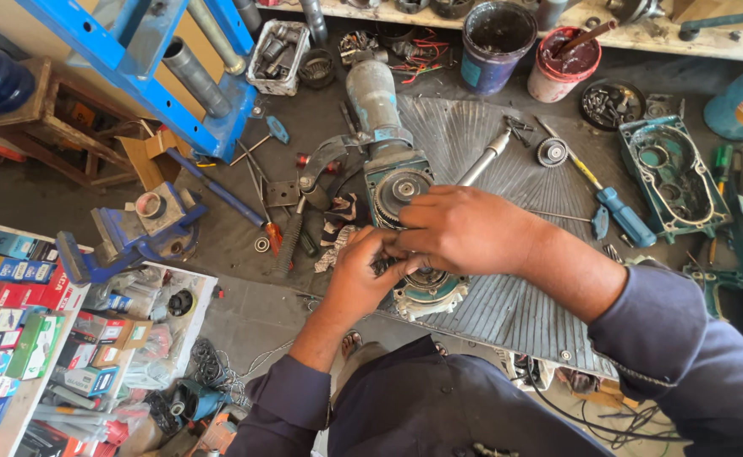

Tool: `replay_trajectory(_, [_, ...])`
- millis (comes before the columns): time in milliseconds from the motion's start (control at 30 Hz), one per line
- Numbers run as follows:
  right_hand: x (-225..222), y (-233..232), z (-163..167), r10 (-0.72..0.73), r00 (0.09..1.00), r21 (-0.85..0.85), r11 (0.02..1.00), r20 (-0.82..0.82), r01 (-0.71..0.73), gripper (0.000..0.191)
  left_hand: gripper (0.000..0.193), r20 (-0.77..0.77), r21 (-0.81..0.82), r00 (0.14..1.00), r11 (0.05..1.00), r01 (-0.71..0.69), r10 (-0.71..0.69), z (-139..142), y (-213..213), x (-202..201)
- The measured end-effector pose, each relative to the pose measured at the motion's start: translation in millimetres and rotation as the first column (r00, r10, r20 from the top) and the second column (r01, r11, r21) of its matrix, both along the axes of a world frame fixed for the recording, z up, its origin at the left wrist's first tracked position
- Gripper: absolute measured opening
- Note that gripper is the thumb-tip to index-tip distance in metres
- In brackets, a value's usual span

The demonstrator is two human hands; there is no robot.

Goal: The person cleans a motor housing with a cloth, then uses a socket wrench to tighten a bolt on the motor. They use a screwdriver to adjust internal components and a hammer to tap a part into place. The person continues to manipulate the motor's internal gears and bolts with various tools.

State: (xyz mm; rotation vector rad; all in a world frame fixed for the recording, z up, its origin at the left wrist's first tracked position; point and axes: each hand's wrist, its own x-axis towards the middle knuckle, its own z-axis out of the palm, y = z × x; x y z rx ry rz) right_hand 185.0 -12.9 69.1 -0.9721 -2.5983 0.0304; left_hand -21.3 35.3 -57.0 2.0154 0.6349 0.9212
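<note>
Grease and loose metal cover the floor under me. From the head camera I look down at my two hands meeting over a teal power tool (393, 182) that lies on a ribbed grey mat (507, 313). My right hand (460, 228) is curled down over the tool's open gear end, fingers closed on it just below the exposed gear (399, 188). My left hand (363, 271) comes up from below and pinches a small dark part against the round housing (426, 292) — what that part is I cannot tell. Both hands touch each other there.

Nearby on the mat lie a blue-handled screwdriver (613, 207) and a bearing (552, 152); a teal cover plate (672, 173) sits to the right, a blue bench vise (147, 224) well off to the left.
</note>
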Motion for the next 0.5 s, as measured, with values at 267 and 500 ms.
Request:
replay_trajectory(267, [-8, -14, 6, -0.065, 0.997, 0.036, 0.997, 0.049, 0.063, 0.031, 0.041, -0.015, 0.094, 1.0, 0.996, -0.015, 0.017, -4, -1, -3])
replay_trajectory(500, [-16, -28, 32, -0.449, 0.89, 0.093, 0.886, -0.077, 0.455, 0.025, 0.033, 0.009, 0.016, 0.999, 0.999, 0.049, -0.049, -7, 2, -3])
